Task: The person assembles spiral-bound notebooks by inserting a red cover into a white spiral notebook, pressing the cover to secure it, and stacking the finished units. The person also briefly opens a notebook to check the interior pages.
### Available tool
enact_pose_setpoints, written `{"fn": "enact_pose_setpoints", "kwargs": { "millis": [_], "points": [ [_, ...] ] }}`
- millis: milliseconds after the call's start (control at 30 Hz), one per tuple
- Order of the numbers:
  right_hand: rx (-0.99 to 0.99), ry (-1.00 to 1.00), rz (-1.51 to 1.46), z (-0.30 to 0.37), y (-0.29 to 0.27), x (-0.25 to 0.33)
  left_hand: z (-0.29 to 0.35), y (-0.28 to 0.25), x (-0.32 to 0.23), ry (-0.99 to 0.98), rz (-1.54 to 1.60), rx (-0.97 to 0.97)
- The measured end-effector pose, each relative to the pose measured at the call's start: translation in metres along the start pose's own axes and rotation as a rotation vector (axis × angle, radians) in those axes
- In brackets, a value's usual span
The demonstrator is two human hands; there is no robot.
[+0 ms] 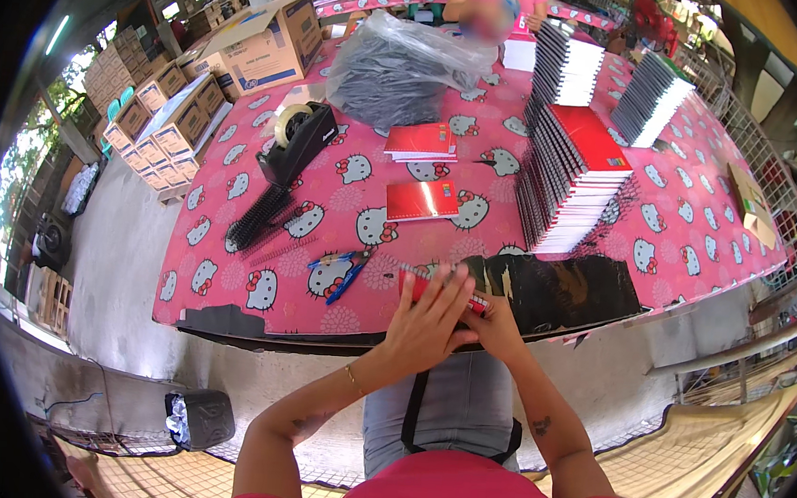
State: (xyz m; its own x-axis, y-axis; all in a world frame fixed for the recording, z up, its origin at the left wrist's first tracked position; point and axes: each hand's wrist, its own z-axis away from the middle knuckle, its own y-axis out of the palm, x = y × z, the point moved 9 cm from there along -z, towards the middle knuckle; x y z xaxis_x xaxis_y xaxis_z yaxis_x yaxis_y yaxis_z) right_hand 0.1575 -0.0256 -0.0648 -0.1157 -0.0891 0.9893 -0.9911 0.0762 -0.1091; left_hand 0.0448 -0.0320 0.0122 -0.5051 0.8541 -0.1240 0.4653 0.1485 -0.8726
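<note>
At the near edge of the table a small red notebook (414, 285) lies mostly hidden under my hands. My left hand (431, 319) rests flat across it, fingers stretched out. My right hand (496, 328) has its thumb and fingers closed at the notebook's right end. Left of them lie blue-handled pliers (346, 280). Farther in, one red notebook (421, 202) lies by itself, and a few more red notebooks (419, 141) lie loosely piled behind it. A tall stack of spiral-bound red notebooks (580, 183) stands to the right.
A black tape dispenser (303, 143) and black binding coils (263, 218) lie left. Behind are a bulging plastic bag (396, 71), an open carton (269, 45) and more notebook stacks (649, 100). Another person (500, 9) is across the table. A black bin (201, 419) stands on the floor.
</note>
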Motion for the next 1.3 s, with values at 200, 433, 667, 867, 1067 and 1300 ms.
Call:
{"fn": "enact_pose_setpoints", "kwargs": {
  "millis": [200, 433, 667, 867, 1067, 1300],
  "points": [
    [-0.035, -0.04, 0.113, -0.001, -0.001, 0.018, -0.008, -0.018, 0.011, -0.013, 0.044, -0.082],
    [-0.224, -0.05, -0.265, 0.032, -0.004, 0.052, 0.004, -0.045, 0.009, -0.271, 0.65, -0.328],
    [-0.29, -0.574, 0.665, 0.039, -0.001, 0.161, 0.014, 0.005, 0.056, -0.603, 1.362, -0.018],
    [-0.209, -0.598, 0.887, -0.008, 0.004, 0.121, 0.006, -0.003, 0.092, -0.372, 0.779, 0.107],
    [-0.19, -0.639, 0.925, -0.01, 0.023, 0.122, 0.03, -0.009, 0.11, -0.256, 0.479, -0.056],
    [-0.211, -0.606, 0.922, -0.018, 0.025, 0.117, 0.064, -0.036, 0.157, -0.352, -0.194, -0.03]
  ]
}}
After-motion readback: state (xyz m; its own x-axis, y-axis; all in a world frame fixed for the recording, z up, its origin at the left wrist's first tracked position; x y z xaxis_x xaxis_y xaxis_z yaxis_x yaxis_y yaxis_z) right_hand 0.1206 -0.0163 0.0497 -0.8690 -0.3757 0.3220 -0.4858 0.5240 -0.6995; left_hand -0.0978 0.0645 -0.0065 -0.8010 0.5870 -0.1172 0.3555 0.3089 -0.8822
